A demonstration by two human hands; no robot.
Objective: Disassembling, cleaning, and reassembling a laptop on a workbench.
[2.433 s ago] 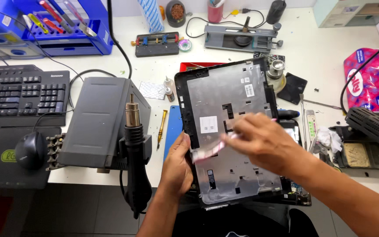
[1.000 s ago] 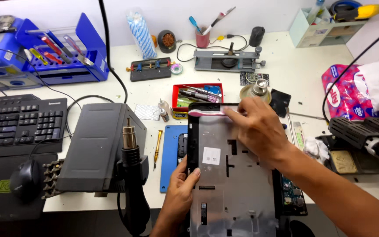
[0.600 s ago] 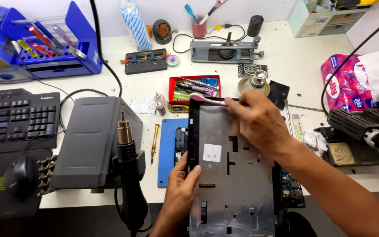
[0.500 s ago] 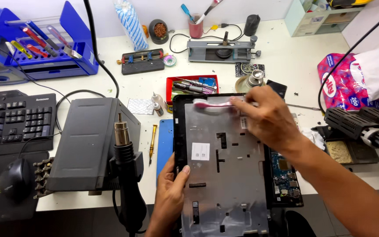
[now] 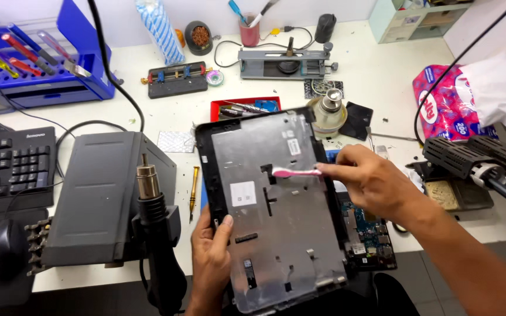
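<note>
Head view of a repair surface (image 5: 382, 64). The left hand (image 5: 211, 257) clamps the near left edge of a laptop base panel (image 5: 276, 205), thumb over the black rim, and holds it tilted above the surface with its long axis running near to far. The right hand (image 5: 376, 184) is closed on the handle of a pink toothbrush (image 5: 296, 172); the brush lies crosswise to the panel's long axis, its head pointing left and resting on the grey metal sheet near a slot in the upper middle. The right hand thus sits just right of the contact point, the left hand well nearer and lower. A circuit board (image 5: 369, 237) shows beneath the panel's right edge. A hot-air gun (image 5: 153, 228) stands upright just left of the panel, beside a dark grey station box (image 5: 103, 199). Containers: a red tray (image 5: 244, 108) at the panel's far edge holds small tools; a blue rack (image 5: 36, 64) at far left holds screwdrivers; a pink cup (image 5: 249, 32) at the far edge holds brushes.
</note>
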